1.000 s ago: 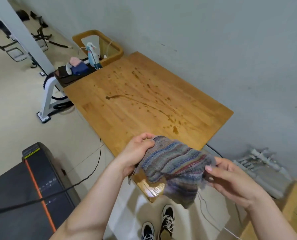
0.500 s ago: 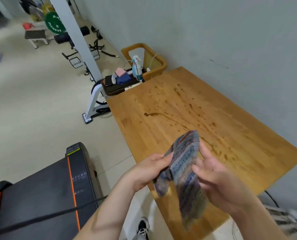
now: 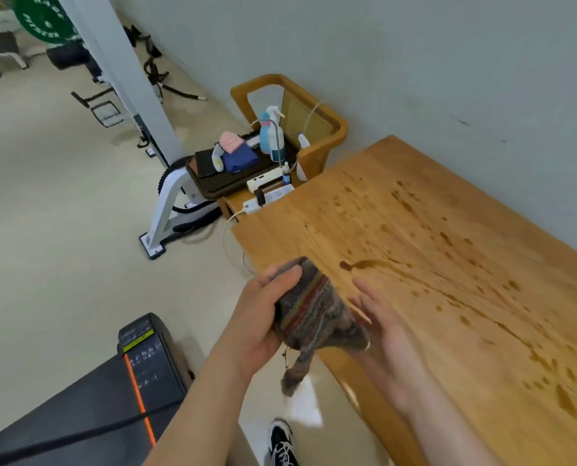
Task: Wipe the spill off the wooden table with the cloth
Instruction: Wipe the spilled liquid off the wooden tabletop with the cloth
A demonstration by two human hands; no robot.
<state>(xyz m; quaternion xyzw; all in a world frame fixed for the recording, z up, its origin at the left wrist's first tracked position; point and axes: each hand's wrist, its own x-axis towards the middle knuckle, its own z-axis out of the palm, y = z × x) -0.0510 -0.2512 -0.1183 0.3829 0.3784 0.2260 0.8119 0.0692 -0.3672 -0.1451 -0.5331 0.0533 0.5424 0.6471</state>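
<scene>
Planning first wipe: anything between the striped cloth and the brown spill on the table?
Nothing visible. Left hand grips the striped knit cloth at the wooden table edge; bare wood separates it from the brown spill.

Cloth [image 3: 314,314] was at table [image 3: 314,223] near edge, left hand [image 3: 256,317] at its 9 o'clock, right hand [image 3: 388,344] at 3 o'clock | spill [image 3: 357,265] lay on table at cloth's 2 o'clock | chair [image 3: 339,129] stood at table's 11 o'clock

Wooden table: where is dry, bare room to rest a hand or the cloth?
Barest: the strip of wooden table along its left edge, ahead of the cloth. From the puddle toward the wall, drops speckle the top. The tray beyond is crowded.
</scene>
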